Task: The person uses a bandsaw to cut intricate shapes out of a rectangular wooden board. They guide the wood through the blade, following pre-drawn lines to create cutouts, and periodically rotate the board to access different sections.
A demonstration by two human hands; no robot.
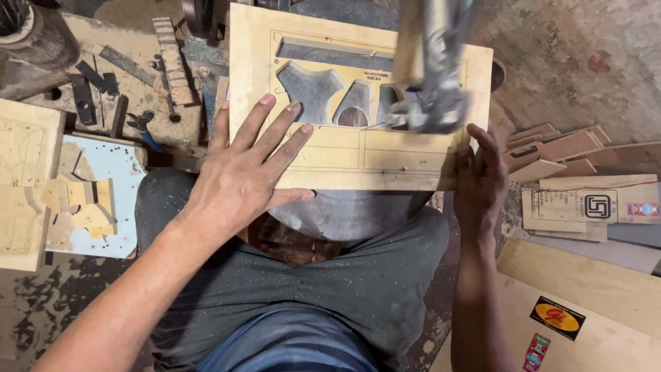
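Plywood panel (344, 155) under flat, open left hand (251, 162), right hand (478, 172) gripping its edge.

I see my left hand (249, 162) pressed flat, fingers spread, on a pale rectangular plywood board (344, 155) with shaped cutouts. My right hand (480, 176) grips its right edge, just below the blurred grey metal saw arm (430, 69).

Pale yellow-tan plywood board (344, 162), grey showing through its cut-out shapes. Blurred silvery-grey metal saw arm (430, 69) above, finish hard to judge. Dark grey trousers (358, 275) speckled with pale sawdust. Light blue panel (117, 165), chipped and stained. Reddish-brown wood offcuts (558, 148). Yellow-and-black oval sticker (557, 317) on a tan sheet (592, 275).
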